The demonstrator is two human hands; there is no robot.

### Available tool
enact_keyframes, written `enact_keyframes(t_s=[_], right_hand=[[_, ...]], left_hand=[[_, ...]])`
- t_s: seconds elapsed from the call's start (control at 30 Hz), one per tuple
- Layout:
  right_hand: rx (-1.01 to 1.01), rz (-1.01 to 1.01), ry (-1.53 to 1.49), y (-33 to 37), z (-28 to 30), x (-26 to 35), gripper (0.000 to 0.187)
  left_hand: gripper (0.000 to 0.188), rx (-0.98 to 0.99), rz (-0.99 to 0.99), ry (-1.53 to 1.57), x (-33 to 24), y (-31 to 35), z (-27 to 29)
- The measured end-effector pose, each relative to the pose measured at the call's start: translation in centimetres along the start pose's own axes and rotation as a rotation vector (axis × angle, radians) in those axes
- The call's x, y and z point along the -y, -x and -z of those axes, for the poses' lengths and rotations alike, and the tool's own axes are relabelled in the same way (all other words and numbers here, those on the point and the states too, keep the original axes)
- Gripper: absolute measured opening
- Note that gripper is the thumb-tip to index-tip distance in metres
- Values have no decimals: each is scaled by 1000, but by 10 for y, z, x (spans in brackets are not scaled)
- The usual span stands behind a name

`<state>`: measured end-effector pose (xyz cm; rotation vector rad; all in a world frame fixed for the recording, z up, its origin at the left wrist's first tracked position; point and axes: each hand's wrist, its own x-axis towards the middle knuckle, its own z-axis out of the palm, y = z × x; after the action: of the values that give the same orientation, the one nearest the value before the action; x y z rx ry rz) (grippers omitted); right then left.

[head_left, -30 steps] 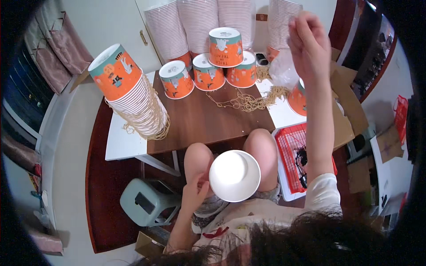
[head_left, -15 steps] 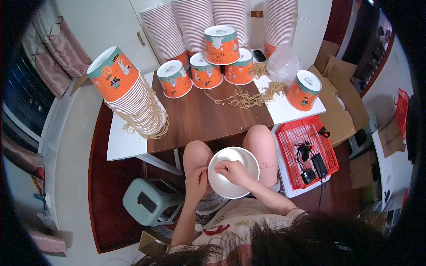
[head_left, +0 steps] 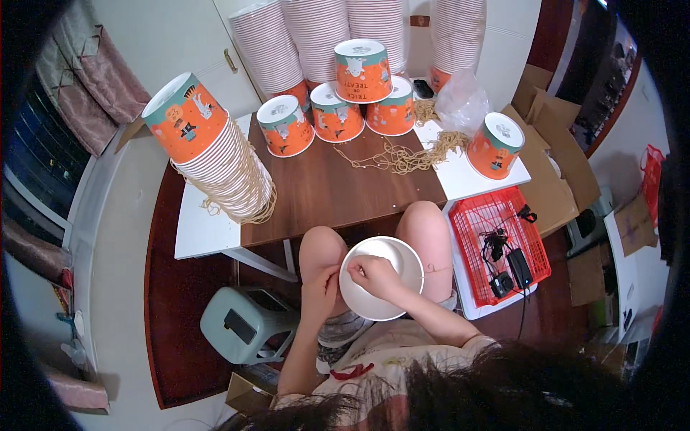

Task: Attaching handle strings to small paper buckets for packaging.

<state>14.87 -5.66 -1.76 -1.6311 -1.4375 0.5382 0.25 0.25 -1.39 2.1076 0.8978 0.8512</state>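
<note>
A paper bucket (head_left: 365, 303), white inside, sits between my thighs with its mouth facing up. Pressed together at its left rim, on the outside, are the fingers of my left hand (head_left: 321, 291). My right hand (head_left: 375, 277) reaches into the mouth, fingertips pinched against the inner left wall opposite the left fingers. Whatever lies between either hand's fingertips is too small or hidden to make out. A thin tan cord (head_left: 431, 269) sticks out from the bucket's right side over my right thigh.
On the brown table (head_left: 309, 194) stand upturned orange buckets (head_left: 285, 128) and a tangle of tan cords (head_left: 402, 158). A leaning bucket stack (head_left: 226, 172) draped with cords is at left. A red basket (head_left: 535, 269) of black adapters stands right, a grey-green stool (head_left: 233, 334) left.
The view has shifted slightly. Both hands keep nearly the same place at the bucket's left rim, with only small finger movement.
</note>
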Motion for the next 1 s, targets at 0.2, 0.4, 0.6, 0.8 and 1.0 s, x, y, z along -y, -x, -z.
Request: enact_keyframes(t_s=[0.2, 0.4, 0.6, 0.8, 1.0], right_hand=[[-16, 3, -11, -1, -3, -1, 9], [-38, 13, -16, -1, -3, -1, 8], [-33, 4, -2, -1, -4, -2, 9], [-29, -12, -14, -1, -6, 1, 10], [-28, 6, 11, -2, -5, 2, 11]], left_hand=[[18, 50, -11, -19, -1, -3, 1], [18, 55, -36, -14, 0, -4, 1], [18, 56, -34, -35, 1, -5, 0], [18, 64, -35, -38, 0, -7, 1], [18, 126, -36, -103, 2, -12, 3]])
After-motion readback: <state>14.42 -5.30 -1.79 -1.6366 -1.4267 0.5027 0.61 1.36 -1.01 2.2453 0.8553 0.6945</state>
